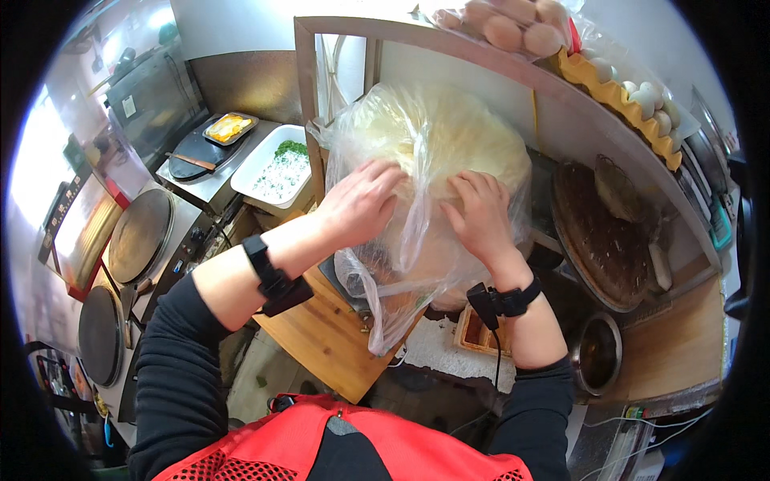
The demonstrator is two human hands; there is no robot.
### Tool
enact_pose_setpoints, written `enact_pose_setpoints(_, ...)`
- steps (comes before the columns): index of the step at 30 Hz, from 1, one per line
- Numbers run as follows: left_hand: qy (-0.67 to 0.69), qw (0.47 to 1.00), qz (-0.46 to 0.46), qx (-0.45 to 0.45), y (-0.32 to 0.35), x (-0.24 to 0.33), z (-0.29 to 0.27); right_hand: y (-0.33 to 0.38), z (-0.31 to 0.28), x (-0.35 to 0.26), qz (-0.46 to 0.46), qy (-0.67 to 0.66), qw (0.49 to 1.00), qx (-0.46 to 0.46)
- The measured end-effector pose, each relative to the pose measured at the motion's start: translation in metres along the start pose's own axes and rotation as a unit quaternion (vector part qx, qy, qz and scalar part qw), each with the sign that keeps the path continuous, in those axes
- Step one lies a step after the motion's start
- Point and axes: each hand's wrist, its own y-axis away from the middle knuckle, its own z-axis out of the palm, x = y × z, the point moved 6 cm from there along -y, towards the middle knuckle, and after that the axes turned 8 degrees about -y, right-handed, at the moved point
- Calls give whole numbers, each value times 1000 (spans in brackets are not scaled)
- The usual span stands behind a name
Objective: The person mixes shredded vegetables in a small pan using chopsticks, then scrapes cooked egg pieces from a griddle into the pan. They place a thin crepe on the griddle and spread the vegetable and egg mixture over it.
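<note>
A large see-through plastic bag [473, 144] bulges in front of me, with a pale yellowish mass inside that I cannot name for certain. Its loose, crumpled end trails down toward a wooden board. My left hand [365, 200] has its fingers curled on the bag's near left side. On the other side of a twisted fold of plastic, my right hand [481, 212] grips the film with bent fingers. Both hands are at about the same height, a short gap apart. The fingertips are partly hidden in the plastic.
The wooden board [341, 349] lies below the bag. Left are round griddles [140, 235] and a white tub [239, 183] of chopped greens and white bits. Right are a round brown board [589, 256] and a metal bowl [597, 353]. Eggs [504, 34] sit on the shelf above.
</note>
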Motion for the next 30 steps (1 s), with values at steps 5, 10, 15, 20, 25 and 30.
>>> enact_pose_setpoints(5,-94,994,-24,-51,-18,-20,26,-15,9,-4,-43,-74,996,-32)
enact_pose_setpoints(10,-104,991,52,-64,-10,-21,25,-1,6,-24,20,-204,968,-143)
enact_pose_setpoints(15,-79,978,123,-146,42,-30,28,22,0,23,141,50,981,-125)
enact_pose_setpoints(20,-40,977,-16,-207,82,-72,54,39,-16,95,237,176,955,11)
enact_pose_setpoints(25,24,965,-257,-36,62,-120,45,83,-42,213,546,-452,680,184)
enact_pose_setpoints(30,167,907,-384,-37,36,-114,18,60,-51,172,507,-389,756,146)
